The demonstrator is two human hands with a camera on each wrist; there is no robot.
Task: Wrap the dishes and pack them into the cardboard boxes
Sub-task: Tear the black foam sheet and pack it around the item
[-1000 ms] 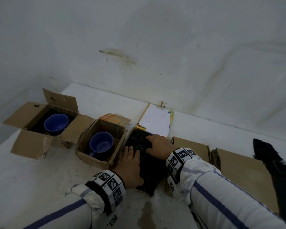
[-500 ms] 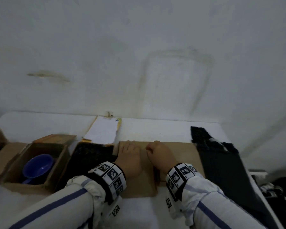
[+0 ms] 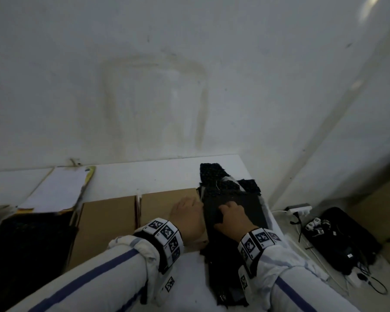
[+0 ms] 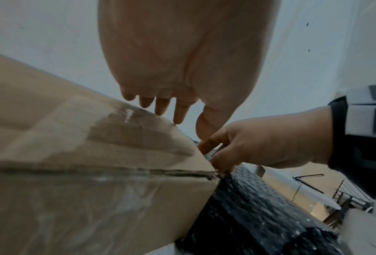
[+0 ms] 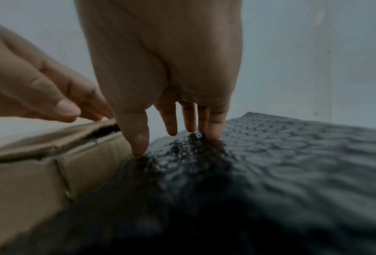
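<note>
The camera on my head looks forward and down over both my sleeves, at the white table (image 3: 162, 176) against the wall. The one on my left wrist sits close, low above the flattened brown cardboard box (image 4: 95, 198), facing along my fingers. The one on my right wrist skims the black bubble-wrap sheet (image 5: 292, 163). All three share the seam where cardboard meets wrap.
</note>
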